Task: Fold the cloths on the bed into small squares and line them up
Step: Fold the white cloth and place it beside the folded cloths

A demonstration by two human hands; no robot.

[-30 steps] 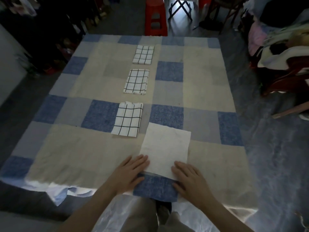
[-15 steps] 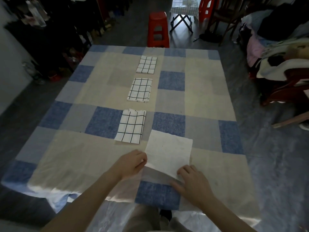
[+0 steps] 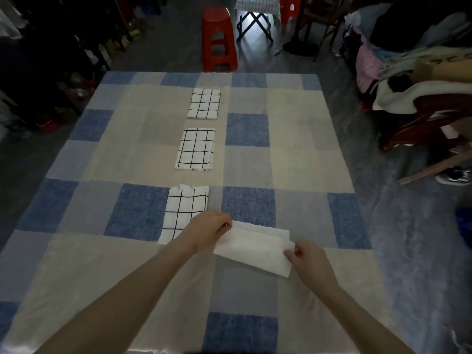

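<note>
A plain white cloth [image 3: 255, 249] lies folded over on the checked bedspread [image 3: 293, 162], its near half doubled onto the far half. My left hand [image 3: 208, 232] pinches its left end. My right hand [image 3: 310, 263] pinches its right end. Three folded white cloths with black grid lines lie in a column running away from me: the nearest grid cloth [image 3: 185, 212], partly under my left hand, the middle grid cloth [image 3: 196, 149], and the far grid cloth [image 3: 204, 104].
A red plastic stool [image 3: 219, 40] stands beyond the bed's far edge, with a folding stand [image 3: 255, 24] beside it. A chair piled with clothes [image 3: 419, 80] is at the right. Dark clutter lines the left side.
Both hands lifted the near edge of the white cloth and carried it away from me, folding the cloth in half. The camera view shifted forward.
</note>
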